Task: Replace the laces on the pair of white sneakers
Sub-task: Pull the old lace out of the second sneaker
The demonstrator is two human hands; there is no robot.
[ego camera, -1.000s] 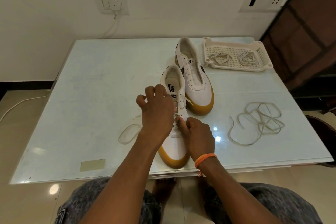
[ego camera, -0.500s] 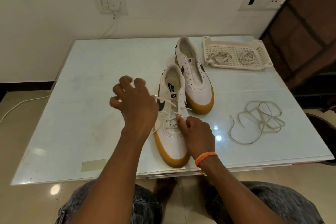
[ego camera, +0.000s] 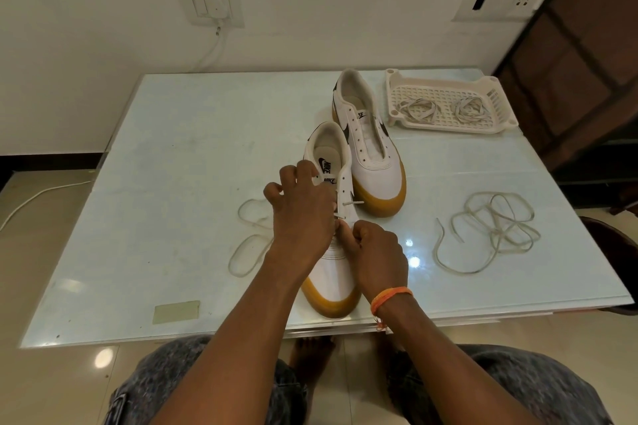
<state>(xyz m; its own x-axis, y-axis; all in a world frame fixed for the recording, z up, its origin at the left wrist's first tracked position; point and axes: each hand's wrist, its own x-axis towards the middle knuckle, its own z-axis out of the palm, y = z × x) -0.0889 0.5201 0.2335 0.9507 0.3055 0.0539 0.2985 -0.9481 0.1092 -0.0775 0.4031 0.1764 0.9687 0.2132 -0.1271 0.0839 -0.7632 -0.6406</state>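
Two white sneakers with tan soles sit on the pale glass bench (ego camera: 172,162), toes pointing toward the bottom of the frame. The near sneaker (ego camera: 333,272) lies at centre, its toe close to the bench's front edge, and both hands work over its eyelets. The left hand (ego camera: 303,214) covers the middle of the shoe with fingers curled; its grip looks closed round the lace (ego camera: 247,245), though the pinch itself is hidden beneath the hand. That lace trails out in loose loops on the bench to the left of the shoe, and a short end of it pokes out of an eyelet on the shoe's right side. The right hand (ego camera: 376,255), an orange band (ego camera: 390,297) on its wrist, is clenched just right of the left, its fingertips pinching at the lacing where the two hands meet. The far sneaker (ego camera: 366,148) stands just beside the near one, up and to the right, with bare eyelets. A tangled loose lace (ego camera: 490,231) lies on the bench at right of centre, well apart from the shoes. In the upper right a white plastic tray (ego camera: 445,128) holds two coiled laces (ego camera: 419,110). A strip of tape (ego camera: 176,311) is stuck near the bench's lower left edge
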